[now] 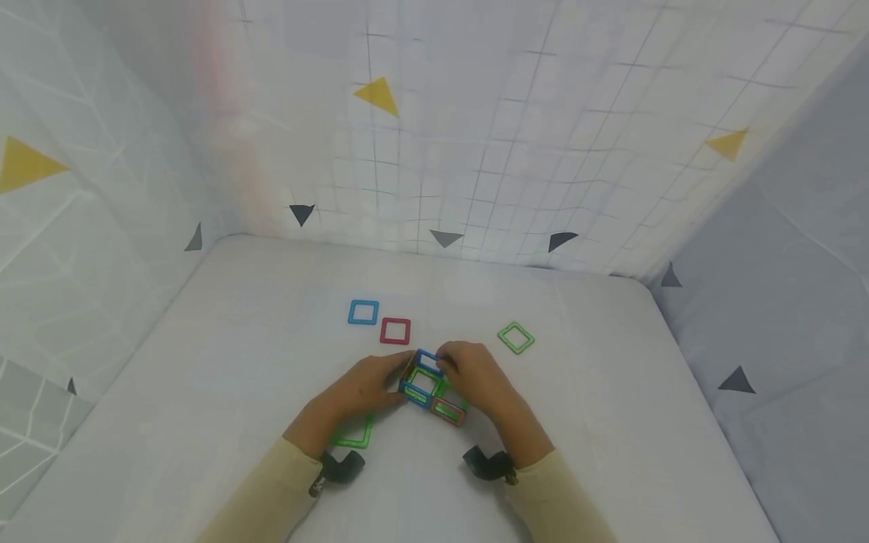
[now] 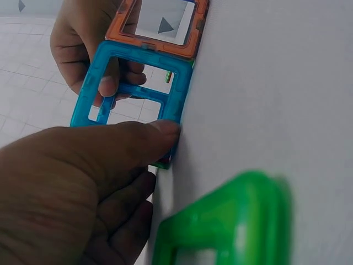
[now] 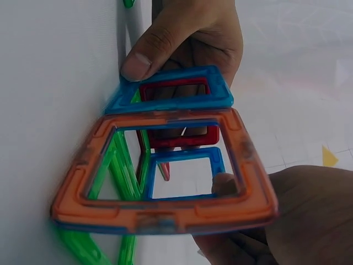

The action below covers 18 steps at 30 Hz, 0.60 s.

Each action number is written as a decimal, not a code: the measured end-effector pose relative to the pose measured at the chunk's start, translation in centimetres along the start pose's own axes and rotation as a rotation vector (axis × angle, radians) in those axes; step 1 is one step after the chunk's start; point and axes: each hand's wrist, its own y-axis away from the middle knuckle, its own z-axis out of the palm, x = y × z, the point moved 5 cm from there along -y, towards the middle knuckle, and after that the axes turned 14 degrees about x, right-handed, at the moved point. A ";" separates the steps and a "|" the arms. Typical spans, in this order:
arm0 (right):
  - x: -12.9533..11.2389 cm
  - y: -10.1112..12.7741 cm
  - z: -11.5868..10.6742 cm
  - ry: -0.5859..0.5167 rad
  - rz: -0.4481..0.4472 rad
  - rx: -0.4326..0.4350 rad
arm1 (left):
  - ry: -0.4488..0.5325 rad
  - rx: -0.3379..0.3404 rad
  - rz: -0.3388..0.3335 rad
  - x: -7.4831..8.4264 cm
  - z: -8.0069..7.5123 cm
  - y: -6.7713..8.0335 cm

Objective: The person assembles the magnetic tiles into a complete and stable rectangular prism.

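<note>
Well, looks roughly half done: left hand (image 1: 370, 385) and right hand (image 1: 477, 375) are gripping a box of joined tiles (image 1: 430, 400), while four loose tiles (image 1: 396, 320) are lying around it.

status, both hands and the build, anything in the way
Left hand gripping the tile structure; right hand holding its rear blue square; nothing plainly blocking, loose green square near left hand.

Looks curtained-off, booth-like: triangle-patterned sheets (image 1: 516, 166) around white surface (image 1: 258, 324) on three sides.
</note>
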 end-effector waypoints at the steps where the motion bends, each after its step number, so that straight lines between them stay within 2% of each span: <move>1: 0.1 0.0 0.0 -0.002 0.005 -0.006 | 0.000 0.000 -0.002 0.0 0.0 0.0; 8: 1.0 -0.2 -0.1 -0.005 0.022 -0.035 | -0.002 0.005 -0.002 0.0 0.0 0.1; 13: 2.4 -0.5 -1.0 -0.006 0.058 0.047 | -0.002 0.001 -0.013 0.1 0.0 0.1; 18: 6.6 -0.6 -2.0 0.041 0.182 0.131 | 0.001 -0.005 -0.022 0.0 0.3 0.1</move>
